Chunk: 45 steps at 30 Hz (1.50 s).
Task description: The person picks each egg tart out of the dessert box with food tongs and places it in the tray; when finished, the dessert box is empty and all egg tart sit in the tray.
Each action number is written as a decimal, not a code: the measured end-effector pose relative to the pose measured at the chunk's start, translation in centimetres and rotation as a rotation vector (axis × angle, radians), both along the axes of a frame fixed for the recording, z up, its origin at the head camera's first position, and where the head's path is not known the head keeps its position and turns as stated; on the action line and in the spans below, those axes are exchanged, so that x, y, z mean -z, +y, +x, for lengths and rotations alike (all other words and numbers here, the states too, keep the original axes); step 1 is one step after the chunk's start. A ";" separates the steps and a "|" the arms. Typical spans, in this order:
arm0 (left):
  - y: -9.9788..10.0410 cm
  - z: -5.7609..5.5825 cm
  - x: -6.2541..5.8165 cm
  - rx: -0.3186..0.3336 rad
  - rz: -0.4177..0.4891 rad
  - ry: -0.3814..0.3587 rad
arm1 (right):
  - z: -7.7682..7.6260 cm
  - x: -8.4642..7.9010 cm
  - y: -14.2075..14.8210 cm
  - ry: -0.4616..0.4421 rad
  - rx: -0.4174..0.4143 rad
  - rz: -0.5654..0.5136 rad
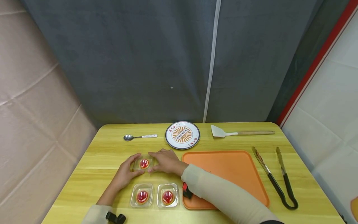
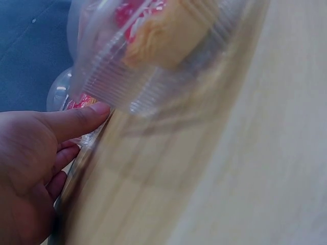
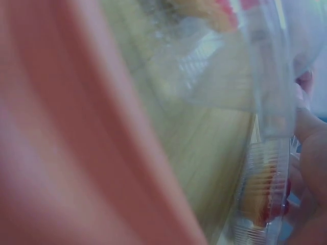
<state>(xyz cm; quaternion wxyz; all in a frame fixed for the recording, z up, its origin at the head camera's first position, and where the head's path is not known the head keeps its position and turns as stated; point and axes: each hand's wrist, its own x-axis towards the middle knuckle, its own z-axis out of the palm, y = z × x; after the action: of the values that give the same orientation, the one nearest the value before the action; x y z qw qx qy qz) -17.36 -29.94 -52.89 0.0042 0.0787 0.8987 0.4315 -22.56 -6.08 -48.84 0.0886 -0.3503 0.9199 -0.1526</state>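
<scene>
Clear square plastic box [image 1: 138,164], round red-topped tart [image 1: 144,163] inside, held from both sides.
Left hand [image 1: 124,174] grips its left edge, thumb and fingers parted; right hand [image 1: 168,161], similarly parted, grips the right; flat orange tray [image 1: 229,174] lies rightward. Only wrist views resolve ribbed box walls [image 2: 112,94].

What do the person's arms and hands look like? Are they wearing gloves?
No gloves! The left hand and the right hand are bare. Both arms wear pale, greyish-beige long sleeves. There's a small, chunky black gadget at the left wrist, and another black gadget at the right one, with a bright red bit.
</scene>
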 end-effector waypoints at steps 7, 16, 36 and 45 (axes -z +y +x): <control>0.1 0.2 -0.1 -0.002 0.008 -0.014 | 0.1 -0.1 0.0 -0.022 0.012 -0.019; 0.0 0.1 0.0 -0.003 -0.001 -0.004 | 0.0 -0.1 0.0 -0.036 0.001 -0.014; -0.7 0.0 -1.6 0.087 -0.053 -0.054 | -0.9 0.4 0.2 -0.050 -0.021 -0.046; -0.4 0.1 -3.1 0.074 -0.066 -0.025 | -0.8 -0.7 0.5 -0.116 -0.035 -0.113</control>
<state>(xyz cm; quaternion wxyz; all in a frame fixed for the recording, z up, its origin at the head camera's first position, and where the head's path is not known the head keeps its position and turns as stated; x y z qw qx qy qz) -17.26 -30.34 -49.80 0.0340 0.1062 0.9087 0.4022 -23.40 -5.54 -48.18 0.1247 -0.3612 0.8969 -0.2226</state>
